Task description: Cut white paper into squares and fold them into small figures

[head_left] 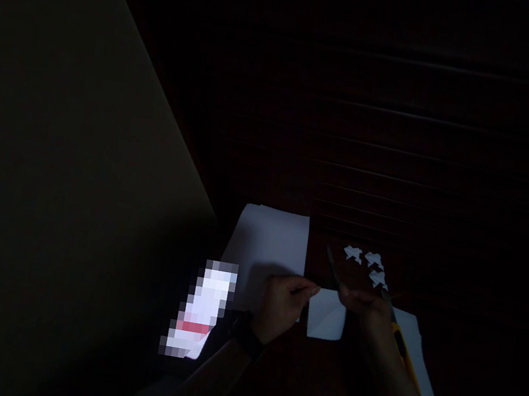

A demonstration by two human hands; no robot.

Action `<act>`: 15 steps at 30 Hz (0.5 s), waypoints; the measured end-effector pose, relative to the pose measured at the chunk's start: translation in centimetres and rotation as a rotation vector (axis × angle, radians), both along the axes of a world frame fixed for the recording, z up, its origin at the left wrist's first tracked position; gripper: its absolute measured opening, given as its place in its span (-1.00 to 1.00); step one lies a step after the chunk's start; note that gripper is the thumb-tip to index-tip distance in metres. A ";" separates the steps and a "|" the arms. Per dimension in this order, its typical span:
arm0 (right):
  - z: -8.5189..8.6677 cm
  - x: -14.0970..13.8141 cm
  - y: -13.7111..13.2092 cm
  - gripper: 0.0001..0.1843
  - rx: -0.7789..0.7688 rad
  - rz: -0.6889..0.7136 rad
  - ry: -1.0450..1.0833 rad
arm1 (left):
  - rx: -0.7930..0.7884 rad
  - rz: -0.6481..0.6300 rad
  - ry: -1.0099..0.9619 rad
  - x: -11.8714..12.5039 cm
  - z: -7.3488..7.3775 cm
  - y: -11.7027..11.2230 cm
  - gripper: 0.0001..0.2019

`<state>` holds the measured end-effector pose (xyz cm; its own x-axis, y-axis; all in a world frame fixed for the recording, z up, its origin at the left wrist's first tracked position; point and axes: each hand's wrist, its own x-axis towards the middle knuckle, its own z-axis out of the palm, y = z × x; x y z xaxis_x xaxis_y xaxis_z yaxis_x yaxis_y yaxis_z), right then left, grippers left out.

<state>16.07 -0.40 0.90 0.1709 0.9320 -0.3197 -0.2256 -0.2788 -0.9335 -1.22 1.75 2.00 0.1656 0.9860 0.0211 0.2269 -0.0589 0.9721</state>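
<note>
The scene is very dark. My left hand (284, 306), with a dark watch on its wrist, is pinched closed at the upper left corner of a small white paper square (326, 316) lying on the dark table. My right hand (368, 308) is closed at the square's upper right. A thin dark tool (331, 268) sticks up and away from its fingertips; I cannot make out what kind it is. Three small folded white paper pieces (374, 260) lie just beyond my right hand.
A larger white sheet (270, 243) lies behind my left hand. Another white sheet (421, 369) lies under my right forearm, with a yellow-handled cutter (398, 343) on it. A blurred white and red object (199, 312) sits to the left. A pale wall (48, 155) fills the left side.
</note>
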 end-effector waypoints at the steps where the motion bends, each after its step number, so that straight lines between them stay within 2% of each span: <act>1: 0.1 -0.1 0.0 -0.80 -0.001 -0.005 -0.015 | 0.004 -0.002 0.002 0.0 0.0 0.0 -0.79; 5: 0.6 -0.4 -0.1 -0.72 -0.011 -0.027 -0.113 | 0.038 0.011 0.015 -0.2 0.0 0.0 -0.80; 8: 0.8 -0.5 -0.1 -0.69 -0.041 0.012 -0.146 | 0.058 0.032 0.023 -0.3 0.0 0.0 -0.81; 12: 0.5 -0.6 -0.2 -0.70 -0.021 -0.051 -0.141 | 0.051 0.046 0.016 -0.3 0.0 0.1 -0.82; 15: 0.4 -0.8 -0.4 -0.67 -0.017 0.001 -0.136 | 0.056 0.057 0.032 -0.4 0.1 0.1 -0.82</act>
